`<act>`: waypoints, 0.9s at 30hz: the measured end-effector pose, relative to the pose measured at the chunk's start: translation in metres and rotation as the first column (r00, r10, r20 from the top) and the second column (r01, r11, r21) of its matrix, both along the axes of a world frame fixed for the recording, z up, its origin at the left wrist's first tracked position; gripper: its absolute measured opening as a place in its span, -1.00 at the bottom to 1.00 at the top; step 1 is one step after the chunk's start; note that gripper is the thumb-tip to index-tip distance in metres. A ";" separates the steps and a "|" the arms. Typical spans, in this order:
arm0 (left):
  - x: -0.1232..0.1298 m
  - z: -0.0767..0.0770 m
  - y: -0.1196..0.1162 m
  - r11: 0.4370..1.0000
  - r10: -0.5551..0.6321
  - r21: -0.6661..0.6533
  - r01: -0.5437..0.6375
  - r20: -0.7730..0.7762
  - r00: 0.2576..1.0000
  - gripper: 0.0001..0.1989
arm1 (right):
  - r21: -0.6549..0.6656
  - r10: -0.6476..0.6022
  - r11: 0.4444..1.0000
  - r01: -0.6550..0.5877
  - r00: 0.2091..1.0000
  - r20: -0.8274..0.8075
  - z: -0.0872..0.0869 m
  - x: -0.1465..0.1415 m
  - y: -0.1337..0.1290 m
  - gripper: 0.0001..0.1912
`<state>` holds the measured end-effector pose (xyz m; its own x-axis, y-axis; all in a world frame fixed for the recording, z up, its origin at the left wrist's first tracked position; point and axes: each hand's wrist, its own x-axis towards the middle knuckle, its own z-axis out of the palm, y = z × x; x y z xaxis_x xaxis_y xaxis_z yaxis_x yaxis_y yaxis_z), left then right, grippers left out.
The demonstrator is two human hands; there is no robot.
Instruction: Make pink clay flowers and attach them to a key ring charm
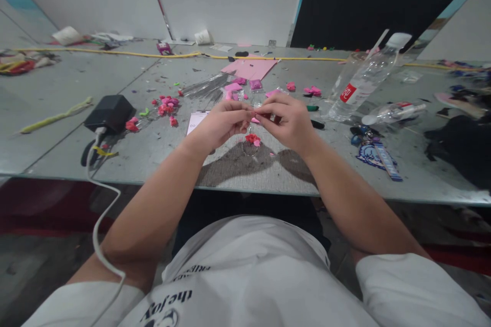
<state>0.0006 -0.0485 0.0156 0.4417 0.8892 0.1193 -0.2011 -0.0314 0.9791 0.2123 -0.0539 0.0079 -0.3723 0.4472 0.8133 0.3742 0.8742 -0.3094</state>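
Above the near part of the table, my left hand (224, 122) and my right hand (289, 120) meet with their fingertips pinched together. Between them is a small pinkish-red piece (254, 113), possibly soft clay, mostly hidden by the fingers. Just below the hands lies a small cluster of red and pink bits (253, 139) on the table. Behind my fingers are pink clay-like lumps in clear packets (235, 93). A phone with a lit screen (196, 120) is partly covered by my left hand. Dark and green pen-like sticks (312, 108) lie by my right hand.
Red and pink flower-like pieces (168, 106) lie to the left, near a black power adapter (109, 112) with a white cable. On the right, a plastic bottle (368, 82) leans beside a clear cup. Pink sheet (251, 67) and yellow cord (153, 54) lie farther back.
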 end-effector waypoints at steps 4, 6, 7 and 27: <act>0.001 -0.001 0.000 0.999 0.022 0.041 -0.021 -0.022 1.000 -0.89 | -0.027 0.007 1.000 -0.007 1.000 0.017 0.000 -0.001 0.000 -0.81; 0.001 -0.001 0.000 0.998 0.025 0.062 -0.024 -0.030 0.999 -0.87 | -0.059 0.023 0.998 -0.023 1.000 -0.005 0.000 -0.001 -0.001 -0.82; 0.001 -0.001 -0.001 0.997 0.030 0.065 -0.028 -0.032 0.999 -0.86 | -0.090 0.026 0.996 -0.028 0.999 -0.027 0.001 -0.001 -0.001 -0.83; -0.010 -0.019 0.027 0.769 0.558 0.554 0.319 -0.825 0.088 -0.69 | -0.482 -0.120 0.871 0.100 0.993 -0.011 0.002 -0.002 0.004 -0.89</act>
